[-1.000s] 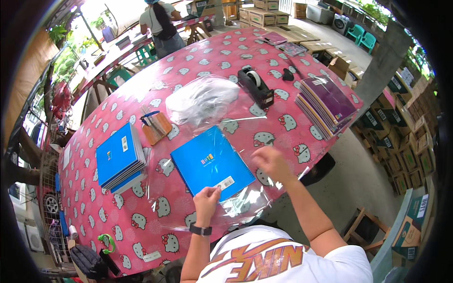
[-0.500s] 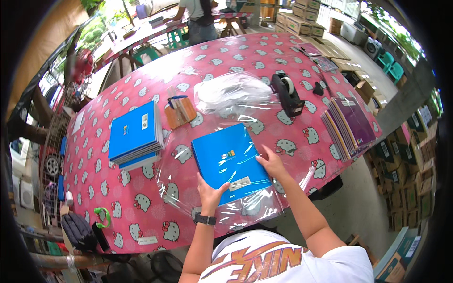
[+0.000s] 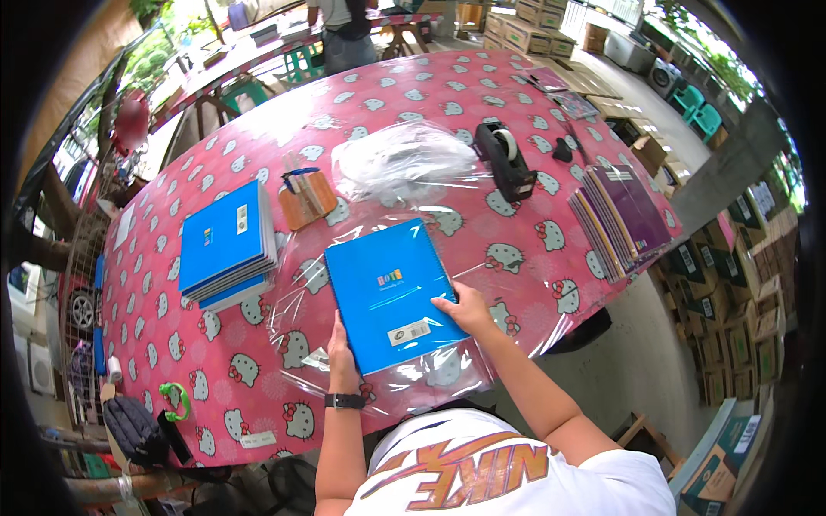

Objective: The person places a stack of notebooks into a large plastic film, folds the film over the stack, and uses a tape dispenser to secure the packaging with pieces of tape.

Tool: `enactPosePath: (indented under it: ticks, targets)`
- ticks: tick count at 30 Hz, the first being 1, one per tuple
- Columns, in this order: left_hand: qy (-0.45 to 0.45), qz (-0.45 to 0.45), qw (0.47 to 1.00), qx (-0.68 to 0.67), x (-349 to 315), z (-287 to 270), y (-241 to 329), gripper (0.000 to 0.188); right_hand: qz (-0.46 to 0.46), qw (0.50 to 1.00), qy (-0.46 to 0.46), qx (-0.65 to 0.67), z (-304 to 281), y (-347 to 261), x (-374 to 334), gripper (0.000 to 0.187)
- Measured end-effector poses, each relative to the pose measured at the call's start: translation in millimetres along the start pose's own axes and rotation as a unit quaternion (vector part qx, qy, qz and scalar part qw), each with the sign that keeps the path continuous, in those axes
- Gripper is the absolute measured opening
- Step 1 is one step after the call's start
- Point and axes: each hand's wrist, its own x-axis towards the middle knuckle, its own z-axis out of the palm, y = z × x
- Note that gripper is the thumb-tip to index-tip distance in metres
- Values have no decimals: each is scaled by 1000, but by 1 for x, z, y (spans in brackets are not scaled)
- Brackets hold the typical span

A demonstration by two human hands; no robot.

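A blue spiral notebook [image 3: 391,305] with a white label lies before me, over a clear plastic sheet [image 3: 288,335] that spreads past its edges. At its lower left edge is my left hand [image 3: 342,354], closed on the side with the fingers partly hidden. My right hand [image 3: 467,310] grips the right edge, its thumb on the cover and the other fingers mostly out of sight. Beyond the notebook lies a crumpled heap of clear plastic [image 3: 400,163]. To the left stands a stack of blue notebooks [image 3: 225,236].
A black tape dispenser [image 3: 505,162] stands behind to the right, near a stack of purple notebooks [image 3: 621,219]. A wooden holder [image 3: 308,202] with pens is beyond the blue stack. The pink patterned table [image 3: 232,421] also bears a green band [image 3: 176,401]. A person [image 3: 346,39] stands far off.
My left thumb has come off the cover, and that hand now lies along the left edge. My right thumb has moved further onto the cover. The notebook remains on the plastic.
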Motion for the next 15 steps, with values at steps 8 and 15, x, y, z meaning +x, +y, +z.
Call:
enactPosePath:
  ticks: [8,15]
  targets:
    - [-12,-6,994,104,6,3,-6,52,57,992,-12,-113,1,-19,-7,60]
    - [14,23,993,115,13,-4,-21,51,-166,879,47,-445,37,-25,-28,65]
